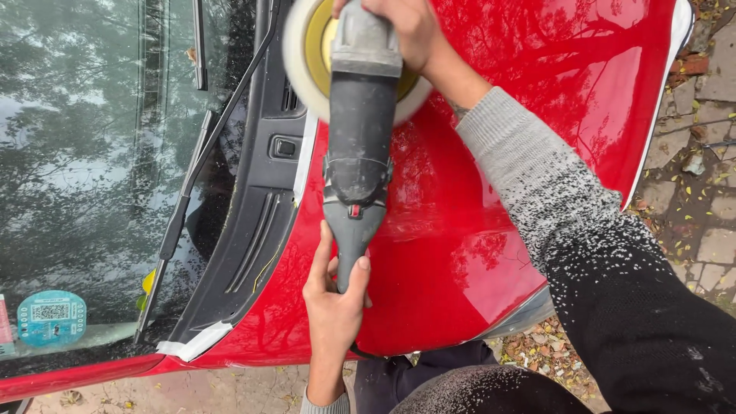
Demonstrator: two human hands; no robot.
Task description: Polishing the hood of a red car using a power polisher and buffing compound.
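One polisher (359,146) lies on the red hood (491,230) of a car, just beside the black cowl (261,222) at the foot of the windshield (84,138). Its long axis runs up and down the view: the round white pad (300,57) points away from the person, toward the top edge, and the narrow grey handle end points back at them. The pad sits flat on the hood near the cowl. Two hands work it. The left hand (333,295) is wrapped around the tail of the handle, fingers closed on it. The right hand (406,31) is closed over the head of the polisher above the pad. Two wipers (201,161) rest on the windshield. One round blue sticker (51,317) shows behind the glass, well away from the polisher.
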